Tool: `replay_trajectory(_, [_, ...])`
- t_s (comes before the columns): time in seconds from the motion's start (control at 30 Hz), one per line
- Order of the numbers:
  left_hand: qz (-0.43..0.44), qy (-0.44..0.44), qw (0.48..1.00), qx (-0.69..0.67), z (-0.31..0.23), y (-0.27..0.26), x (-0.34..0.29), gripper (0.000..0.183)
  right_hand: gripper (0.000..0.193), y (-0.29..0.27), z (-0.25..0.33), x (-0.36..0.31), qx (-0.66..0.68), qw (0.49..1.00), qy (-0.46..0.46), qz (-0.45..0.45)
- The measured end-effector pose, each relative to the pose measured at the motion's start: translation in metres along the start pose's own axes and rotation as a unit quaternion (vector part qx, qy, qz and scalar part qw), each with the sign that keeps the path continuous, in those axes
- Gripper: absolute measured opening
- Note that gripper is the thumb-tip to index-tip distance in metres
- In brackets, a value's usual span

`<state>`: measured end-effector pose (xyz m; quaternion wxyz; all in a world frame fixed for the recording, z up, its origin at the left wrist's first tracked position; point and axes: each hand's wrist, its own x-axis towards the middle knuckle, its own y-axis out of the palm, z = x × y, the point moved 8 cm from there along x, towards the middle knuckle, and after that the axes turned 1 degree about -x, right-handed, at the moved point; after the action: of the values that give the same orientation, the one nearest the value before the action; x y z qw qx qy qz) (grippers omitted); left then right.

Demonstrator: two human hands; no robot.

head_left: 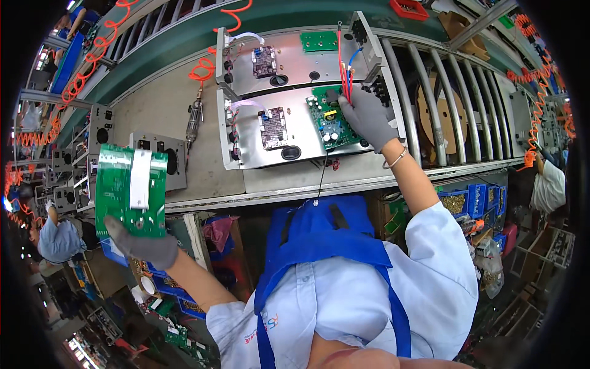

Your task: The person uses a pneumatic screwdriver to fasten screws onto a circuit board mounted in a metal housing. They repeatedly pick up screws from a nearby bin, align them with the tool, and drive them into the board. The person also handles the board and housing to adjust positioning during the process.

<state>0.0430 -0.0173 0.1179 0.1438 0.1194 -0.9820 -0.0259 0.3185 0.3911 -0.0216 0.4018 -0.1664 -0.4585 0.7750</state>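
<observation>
On the bench: metal chassis [307, 132] with green board [329, 123].
Left hand [144, 246]: gloved, clasping green circuit board [130, 190].
Right hand [367, 117]: gloved, pinching red wires [342, 61].

A bare strip of bench [153, 117] is left open on the left, between the hanging screwdriver [194, 120] and the small grey housings [161, 158]. The middle is filled by two metal chassis [289, 132], with upright red and blue wires [344, 61] at their right. To the right, passage is barred by roller rails [430, 98]; far off, coiled orange hoses [209, 61] are strung across.
</observation>
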Motion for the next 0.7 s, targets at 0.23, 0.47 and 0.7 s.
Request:
replay_trajectory(0.23, [0.132,-0.011,0.986,-0.105,0.016,0.088,-0.010,0.042,0.021,0.002,-0.002,-0.006,0.084,0.995,-0.006,-0.059])
replay_trajectory(0.47, [0.193,-0.077,0.967,-0.144,0.019,0.135,-0.031,0.039,0.021,0.004,-0.003,-0.020,0.109,0.991,0.043,-0.061])
replay_trajectory(0.7, [0.285,-0.062,0.943,-0.158,0.017,0.172,-0.057,0.034,0.020,0.015,-0.005,-0.023,0.119,0.990,0.061,-0.052])
